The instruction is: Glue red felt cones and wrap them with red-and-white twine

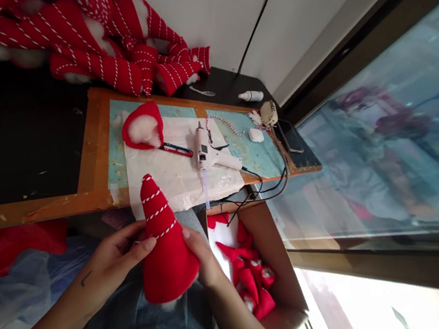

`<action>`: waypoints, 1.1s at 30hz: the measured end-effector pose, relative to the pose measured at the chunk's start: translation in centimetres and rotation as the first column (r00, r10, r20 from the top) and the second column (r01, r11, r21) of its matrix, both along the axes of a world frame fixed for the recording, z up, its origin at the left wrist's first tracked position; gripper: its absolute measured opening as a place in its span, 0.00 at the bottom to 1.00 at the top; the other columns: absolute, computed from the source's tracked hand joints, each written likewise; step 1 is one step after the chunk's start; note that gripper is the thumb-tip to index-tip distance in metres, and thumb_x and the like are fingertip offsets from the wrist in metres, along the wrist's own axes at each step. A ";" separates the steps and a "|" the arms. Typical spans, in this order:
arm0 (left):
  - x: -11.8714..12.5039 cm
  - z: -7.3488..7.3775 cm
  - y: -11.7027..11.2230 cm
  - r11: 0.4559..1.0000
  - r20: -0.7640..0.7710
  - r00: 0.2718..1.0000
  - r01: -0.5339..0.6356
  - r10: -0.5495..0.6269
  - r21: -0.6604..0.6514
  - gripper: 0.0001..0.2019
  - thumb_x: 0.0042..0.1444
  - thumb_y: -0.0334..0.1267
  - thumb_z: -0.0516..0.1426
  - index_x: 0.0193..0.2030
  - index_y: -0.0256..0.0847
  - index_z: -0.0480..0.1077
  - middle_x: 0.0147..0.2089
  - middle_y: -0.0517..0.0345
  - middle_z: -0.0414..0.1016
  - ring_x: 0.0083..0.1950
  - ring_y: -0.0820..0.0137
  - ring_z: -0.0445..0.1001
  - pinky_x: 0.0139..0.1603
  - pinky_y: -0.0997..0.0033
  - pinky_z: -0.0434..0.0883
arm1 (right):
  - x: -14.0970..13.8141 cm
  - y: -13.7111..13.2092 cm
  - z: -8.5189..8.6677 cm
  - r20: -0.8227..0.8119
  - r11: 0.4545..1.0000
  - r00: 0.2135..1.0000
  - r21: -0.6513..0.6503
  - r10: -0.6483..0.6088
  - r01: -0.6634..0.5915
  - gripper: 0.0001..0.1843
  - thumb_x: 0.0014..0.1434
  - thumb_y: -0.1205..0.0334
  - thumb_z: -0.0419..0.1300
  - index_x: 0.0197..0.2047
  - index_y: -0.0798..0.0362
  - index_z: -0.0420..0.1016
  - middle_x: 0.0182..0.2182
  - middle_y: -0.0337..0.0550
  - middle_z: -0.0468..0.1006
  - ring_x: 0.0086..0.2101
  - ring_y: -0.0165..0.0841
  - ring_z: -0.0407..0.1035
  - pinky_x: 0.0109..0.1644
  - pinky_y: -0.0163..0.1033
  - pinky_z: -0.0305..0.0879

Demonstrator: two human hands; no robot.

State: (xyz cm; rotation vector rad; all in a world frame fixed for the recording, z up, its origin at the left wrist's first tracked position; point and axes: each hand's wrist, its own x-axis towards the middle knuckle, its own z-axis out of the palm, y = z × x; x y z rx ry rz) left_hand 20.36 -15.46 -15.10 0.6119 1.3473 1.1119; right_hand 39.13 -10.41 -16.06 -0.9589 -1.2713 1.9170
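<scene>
I hold a stuffed red felt cone over my lap, its tip pointing away from me, with red-and-white cord wound around its upper half. My left hand grips the cone's left side, thumb and fingers pressed on the cord's lower turn. My right hand clasps the cone's right side near the base. Just beyond the cone, on white paper on a board, lie a white glue gun, an open red felt piece filled with white stuffing and red-handled snips.
A pile of corded red cones lies at the back. A cardboard box to my right holds several red cones. Loose cord, a small white bottle, a phone and cables sit on the board's right end.
</scene>
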 end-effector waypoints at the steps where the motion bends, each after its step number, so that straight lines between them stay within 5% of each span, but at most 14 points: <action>1: -0.1 -0.1 0.1 1.000 -0.013 1.000 -0.001 0.001 0.002 0.26 0.55 0.57 0.72 0.54 0.43 0.83 0.44 0.54 0.86 0.49 0.58 0.82 0.52 0.65 0.78 | 0.1 0.0 0.3 0.031 0.997 0.999 0.072 -0.026 0.024 0.30 0.70 0.34 0.58 0.57 0.49 0.81 0.54 0.48 0.86 0.56 0.50 0.78 0.66 0.52 0.71; 4: -0.5 -0.3 0.3 0.999 -0.096 0.995 0.000 0.004 0.038 0.27 0.55 0.59 0.72 0.55 0.44 0.82 0.42 0.56 0.85 0.43 0.62 0.81 0.45 0.67 0.78 | 0.4 0.0 1.2 0.109 0.969 0.993 0.245 -0.052 0.023 0.31 0.68 0.35 0.64 0.65 0.44 0.73 0.62 0.47 0.80 0.62 0.48 0.75 0.69 0.52 0.70; 7: -0.7 -0.4 0.3 0.996 -0.138 0.990 0.039 -0.028 0.076 0.29 0.53 0.60 0.73 0.55 0.45 0.80 0.44 0.56 0.86 0.43 0.61 0.82 0.43 0.67 0.78 | 0.1 -0.1 1.5 0.253 0.951 0.967 0.304 -0.022 -0.058 0.37 0.56 0.44 0.76 0.64 0.44 0.71 0.60 0.49 0.81 0.58 0.50 0.77 0.67 0.55 0.72; 10: -0.7 -0.2 0.2 0.998 -0.128 0.991 0.039 -0.031 0.057 0.28 0.55 0.58 0.72 0.57 0.44 0.79 0.46 0.56 0.86 0.46 0.61 0.82 0.45 0.68 0.78 | -0.4 -0.1 1.0 0.236 0.975 0.971 0.221 -0.031 -0.023 0.35 0.55 0.47 0.77 0.61 0.45 0.70 0.56 0.49 0.83 0.54 0.48 0.79 0.62 0.55 0.75; 17: -0.9 0.5 0.3 0.998 -0.025 0.997 0.067 -0.067 0.020 0.26 0.54 0.56 0.73 0.55 0.44 0.83 0.47 0.54 0.88 0.52 0.57 0.84 0.53 0.65 0.79 | -0.1 0.1 -0.8 -0.124 0.990 0.992 -0.135 0.018 -0.034 0.32 0.56 0.40 0.75 0.55 0.42 0.67 0.47 0.42 0.85 0.42 0.42 0.82 0.48 0.46 0.78; 22: -0.8 0.9 0.4 0.993 0.059 0.992 0.113 -0.115 0.035 0.26 0.53 0.57 0.74 0.52 0.43 0.84 0.50 0.51 0.89 0.53 0.55 0.85 0.56 0.63 0.79 | -0.3 0.3 -0.6 -0.187 0.991 0.982 -0.122 0.039 -0.062 0.36 0.58 0.36 0.72 0.62 0.42 0.66 0.53 0.44 0.85 0.48 0.46 0.83 0.54 0.51 0.79; 27: -1.1 0.3 0.4 0.996 -0.165 0.985 0.055 -0.042 0.076 0.27 0.55 0.59 0.72 0.53 0.43 0.81 0.44 0.54 0.88 0.47 0.58 0.84 0.49 0.65 0.80 | -0.3 0.0 0.6 0.078 0.995 0.997 0.101 0.010 -0.017 0.46 0.55 0.39 0.77 0.68 0.41 0.61 0.63 0.51 0.77 0.60 0.49 0.76 0.67 0.56 0.71; 30: -1.5 -0.3 0.2 0.992 -0.204 0.979 0.047 -0.022 0.120 0.28 0.53 0.60 0.72 0.53 0.43 0.80 0.44 0.54 0.87 0.46 0.58 0.84 0.46 0.65 0.81 | -0.5 -0.1 0.9 0.167 0.995 0.986 0.095 0.001 -0.017 0.47 0.50 0.44 0.80 0.66 0.42 0.62 0.60 0.50 0.78 0.57 0.48 0.77 0.64 0.56 0.73; 33: -2.0 -0.7 -0.3 0.994 -0.188 0.982 0.031 -0.011 0.106 0.28 0.52 0.60 0.73 0.52 0.44 0.80 0.43 0.55 0.86 0.46 0.58 0.83 0.46 0.65 0.80 | -0.6 -0.1 0.7 0.072 1.000 0.997 -0.002 0.022 -0.022 0.38 0.53 0.42 0.77 0.59 0.42 0.65 0.51 0.44 0.82 0.46 0.43 0.79 0.53 0.49 0.76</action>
